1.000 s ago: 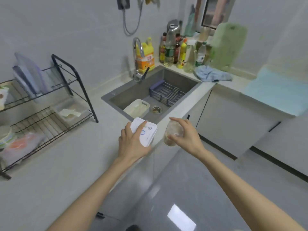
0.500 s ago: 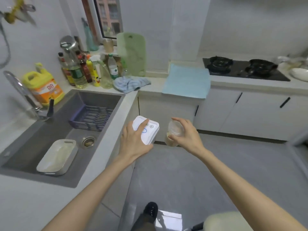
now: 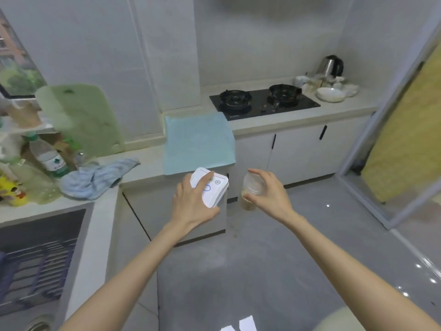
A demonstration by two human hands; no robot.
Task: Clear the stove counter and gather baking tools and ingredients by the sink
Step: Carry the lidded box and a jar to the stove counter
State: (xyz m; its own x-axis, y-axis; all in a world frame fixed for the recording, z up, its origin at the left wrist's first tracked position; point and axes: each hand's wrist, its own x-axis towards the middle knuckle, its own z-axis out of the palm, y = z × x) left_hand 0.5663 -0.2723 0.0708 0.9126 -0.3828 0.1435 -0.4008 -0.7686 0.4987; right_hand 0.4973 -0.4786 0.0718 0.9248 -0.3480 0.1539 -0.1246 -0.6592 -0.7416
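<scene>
Pale kitchen counter point(image 3: 298, 120) runs from the left edge, around a corner at centre, to the upper right of the frame, with white cabinets below and grey floor point(image 3: 262, 271) across the bottom.

At centre frame my left hand point(image 3: 191, 206) grips a flat white device point(image 3: 214, 187) with a blue ring on its face. My fingers curl over its top and my thumb is under its near edge. Just to its right, my right hand point(image 3: 269, 197) holds a clear jar point(image 3: 251, 189) upright, fingers and thumb wrapped round its lidded top. Beige grains fill the jar's bottom. Device and jar are close but apart, both in the air over the floor, just in front of the counter corner.

A light blue mat point(image 3: 198, 139) covers that corner and hangs over its front edge. Above and right of it sits a black stove point(image 3: 262, 103) with 2 burners. Right of the stove, in the upper right, are a white bowl point(image 3: 330, 94), blurred small dishes and a steel kettle point(image 3: 331, 65).

At left, a green cutting board point(image 3: 81, 115) leans on the wall. Below it lies a crumpled blue cloth point(image 3: 100, 177), beside a clear bottle point(image 3: 47, 158) and other blurred bottles. The sink point(image 3: 35, 259) fills the lower left, well apart from both hands.
</scene>
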